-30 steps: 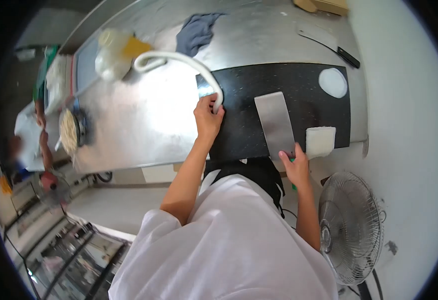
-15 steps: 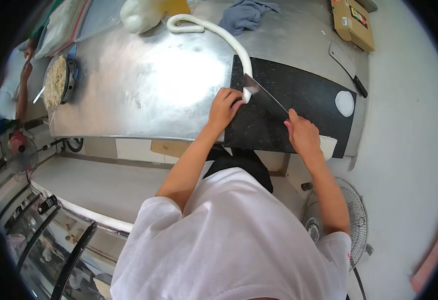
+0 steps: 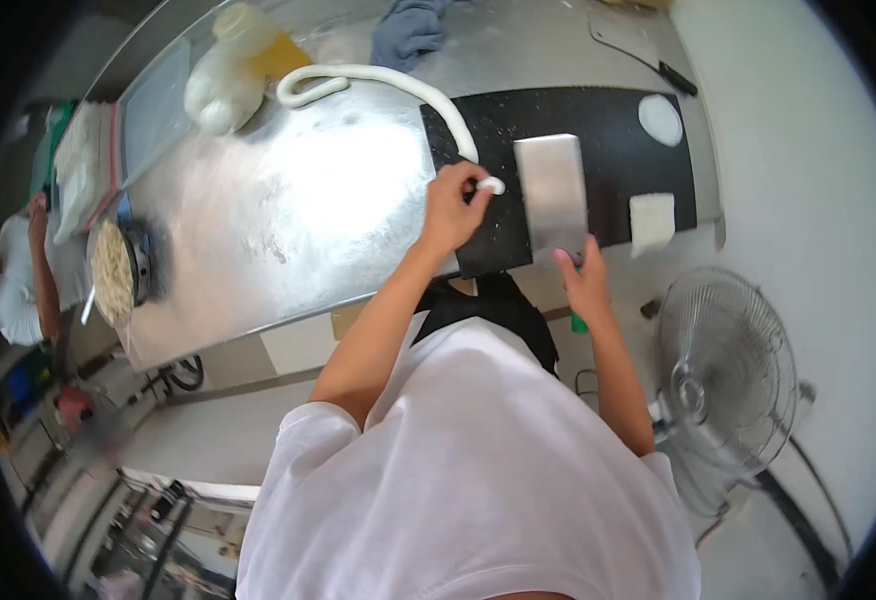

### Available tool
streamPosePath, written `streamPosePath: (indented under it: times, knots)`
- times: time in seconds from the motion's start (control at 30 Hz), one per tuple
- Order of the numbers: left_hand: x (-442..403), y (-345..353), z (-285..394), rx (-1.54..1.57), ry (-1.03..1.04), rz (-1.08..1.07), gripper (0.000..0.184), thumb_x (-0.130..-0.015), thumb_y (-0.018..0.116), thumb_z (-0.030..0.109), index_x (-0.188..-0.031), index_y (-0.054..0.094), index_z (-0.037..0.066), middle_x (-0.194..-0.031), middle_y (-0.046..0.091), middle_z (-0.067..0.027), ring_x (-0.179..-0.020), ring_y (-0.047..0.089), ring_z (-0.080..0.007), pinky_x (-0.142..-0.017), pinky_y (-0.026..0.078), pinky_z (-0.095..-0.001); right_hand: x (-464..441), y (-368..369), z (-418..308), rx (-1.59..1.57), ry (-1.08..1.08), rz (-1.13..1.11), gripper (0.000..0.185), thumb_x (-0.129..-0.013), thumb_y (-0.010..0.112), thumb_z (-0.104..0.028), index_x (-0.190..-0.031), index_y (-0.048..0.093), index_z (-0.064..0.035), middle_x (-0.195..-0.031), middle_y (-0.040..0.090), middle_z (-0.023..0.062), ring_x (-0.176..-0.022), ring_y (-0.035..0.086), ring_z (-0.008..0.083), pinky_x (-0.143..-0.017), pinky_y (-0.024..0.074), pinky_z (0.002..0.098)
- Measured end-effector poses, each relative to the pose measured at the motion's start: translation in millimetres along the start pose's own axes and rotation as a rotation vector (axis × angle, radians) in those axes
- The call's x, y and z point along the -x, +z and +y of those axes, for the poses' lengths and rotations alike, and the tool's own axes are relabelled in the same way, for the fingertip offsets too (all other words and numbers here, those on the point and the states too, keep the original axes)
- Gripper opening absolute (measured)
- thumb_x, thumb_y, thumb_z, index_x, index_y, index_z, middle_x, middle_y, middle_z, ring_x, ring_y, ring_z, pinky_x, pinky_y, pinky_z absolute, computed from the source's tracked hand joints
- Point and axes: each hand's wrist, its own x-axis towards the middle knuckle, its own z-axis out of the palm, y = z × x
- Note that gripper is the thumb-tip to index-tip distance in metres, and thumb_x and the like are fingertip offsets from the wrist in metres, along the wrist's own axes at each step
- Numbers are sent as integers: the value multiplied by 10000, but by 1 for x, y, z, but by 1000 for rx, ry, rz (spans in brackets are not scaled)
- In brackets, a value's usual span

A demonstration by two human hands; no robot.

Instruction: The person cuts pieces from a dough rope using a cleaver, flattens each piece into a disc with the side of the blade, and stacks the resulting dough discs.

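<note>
A long white dough rope (image 3: 413, 85) curves over the steel table, its cut end lying on a black board (image 3: 613, 150). Just below that end, my left hand (image 3: 452, 212) pinches a small white dough piece (image 3: 493, 186) between thumb and fingers. The piece looks separate from the rope. My right hand (image 3: 586, 285) grips the handle of a cleaver (image 3: 550, 190), whose broad blade faces up over the board, apart from the dough. The handle is mostly hidden by my fingers.
On the board are a round white disc (image 3: 661, 120) and a white cloth-like square (image 3: 652, 222). Another knife (image 3: 676, 78) lies behind it. A pan of pale filling (image 3: 113, 272), a grey cloth (image 3: 408, 35) and a fan (image 3: 728, 370) surround me. Another person (image 3: 26, 270) is at left.
The cleaver has left the rope's end and swung right, its flat side now visible. My left hand holds the small dough piece away from the rope. The whole view has shifted.
</note>
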Motion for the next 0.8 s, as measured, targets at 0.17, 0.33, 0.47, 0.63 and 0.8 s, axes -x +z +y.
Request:
streamPosePath:
  times: [0.17, 0.33, 0.47, 0.63, 0.8]
  knots:
    - [-5, 41, 24, -284, 171, -722, 217, -800, 819, 89, -1004, 758, 126, -1018, 688, -96, -1026, 615, -297, -861, 530, -435, 107, -15, 18, -287, 432, 314, 317, -988, 699, -190, -1211, 552, -18, -796, 640, 43, -562, 561, 119, -492, 434, 308]
    - [-32, 84, 40, -913, 91, -871, 323, -683, 907, 192, -962, 747, 172, -1185, 566, -106, -1217, 555, -365, -923, 522, -530, 171, 9, 10, -317, 578, 572, 314, -982, 702, -196, -1215, 561, -40, -710, 569, 6, -490, 491, 75, -439, 381, 252]
    - [-43, 92, 50, -950, 124, -852, 444, -623, 928, 197, -989, 683, 142, -1153, 588, -119, -1202, 571, -388, -945, 526, -509, 182, 35, 4, -521, 670, 672, 322, -970, 718, -212, -1199, 575, -37, -703, 573, 8, -488, 500, 82, -440, 392, 258]
    - [-77, 122, 19, -672, -49, -1258, 502, -648, 833, 205, -1117, 666, 138, -1251, 608, -131, -1179, 608, -349, -921, 542, -480, 174, 37, 22, -597, 604, 707, 276, -958, 735, -220, -1113, 598, -37, -721, 600, 29, -495, 505, 86, -449, 397, 264]
    - [-12, 156, 23, -573, 412, -628, 722, -771, 765, 459, -1379, 552, 132, -1505, 451, -164, -1397, 424, -347, -1145, 298, -555, 133, -14, 38, -577, 567, 693, 286, -972, 726, -271, -1038, 599, -23, -713, 585, 21, -515, 501, 88, -457, 382, 266]
